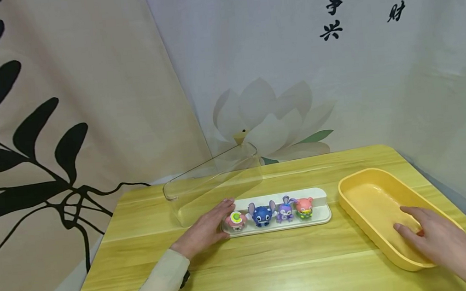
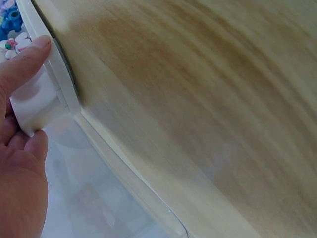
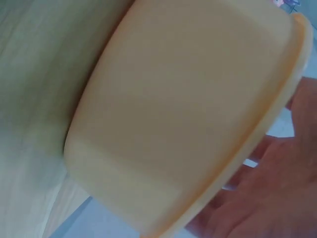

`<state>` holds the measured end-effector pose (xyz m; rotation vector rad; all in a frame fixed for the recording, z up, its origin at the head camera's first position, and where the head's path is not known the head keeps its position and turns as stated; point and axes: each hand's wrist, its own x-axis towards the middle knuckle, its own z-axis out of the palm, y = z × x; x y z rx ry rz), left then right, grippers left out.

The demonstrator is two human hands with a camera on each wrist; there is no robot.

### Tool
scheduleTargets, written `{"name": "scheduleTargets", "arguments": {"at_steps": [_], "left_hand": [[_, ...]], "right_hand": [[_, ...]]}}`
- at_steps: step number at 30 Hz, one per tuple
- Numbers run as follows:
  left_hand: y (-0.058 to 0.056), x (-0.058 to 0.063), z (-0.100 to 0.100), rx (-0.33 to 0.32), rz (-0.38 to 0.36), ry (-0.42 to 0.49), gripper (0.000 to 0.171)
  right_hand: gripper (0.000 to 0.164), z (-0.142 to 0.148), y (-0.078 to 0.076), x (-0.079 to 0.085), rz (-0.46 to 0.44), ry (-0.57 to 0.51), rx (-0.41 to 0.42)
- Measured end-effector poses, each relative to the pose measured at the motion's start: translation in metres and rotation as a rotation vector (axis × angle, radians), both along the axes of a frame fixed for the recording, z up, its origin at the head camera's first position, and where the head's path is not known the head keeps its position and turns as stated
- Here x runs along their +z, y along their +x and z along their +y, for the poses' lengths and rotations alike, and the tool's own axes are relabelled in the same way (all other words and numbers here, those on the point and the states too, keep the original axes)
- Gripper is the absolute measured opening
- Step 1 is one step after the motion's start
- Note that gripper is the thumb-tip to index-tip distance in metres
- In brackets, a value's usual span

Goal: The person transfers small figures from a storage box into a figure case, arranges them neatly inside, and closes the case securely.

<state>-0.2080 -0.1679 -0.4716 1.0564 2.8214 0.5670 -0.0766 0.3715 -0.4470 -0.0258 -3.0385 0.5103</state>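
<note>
My left hand [image 1: 206,228] grips the left end of a white stepped display stand [image 1: 322,214]; in the left wrist view its thumb [image 2: 29,62] lies along the front edge. Several small figurines stand in a row on it: a pink one with a yellow-green disc [image 1: 236,220], a blue big-eared one [image 1: 261,214], a purple long-eared one [image 1: 284,210] and a pink bear [image 1: 304,207]. At the right, my right hand [image 1: 442,238] reaches over a yellow tray [image 1: 364,222], thumb and fingers apart. A small reddish patch shows between them, mostly hidden.
A clear plastic cover [image 1: 215,184] stands at the back left, close behind the stand. The wooden table [image 1: 277,266] reaches a printed curtain [image 1: 271,59] at the back. The tray lies along the table's right edge.
</note>
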Motion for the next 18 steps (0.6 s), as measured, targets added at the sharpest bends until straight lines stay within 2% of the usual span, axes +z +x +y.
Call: {"name": "scheduleTargets", "arguments": {"at_steps": [10, 18], "left_hand": [[0.0006, 0.0005, 0.0006, 0.011, -0.010, 0.008, 0.089], [0.0007, 0.0002, 0.0008, 0.011, -0.004, 0.003, 0.089]], "right_hand": [[0.064, 0.0016, -0.0061, -0.0029, -0.049, 0.002, 0.036], [0.063, -0.0051, -0.0056, -0.0012, -0.044, -0.101, 0.089]]}}
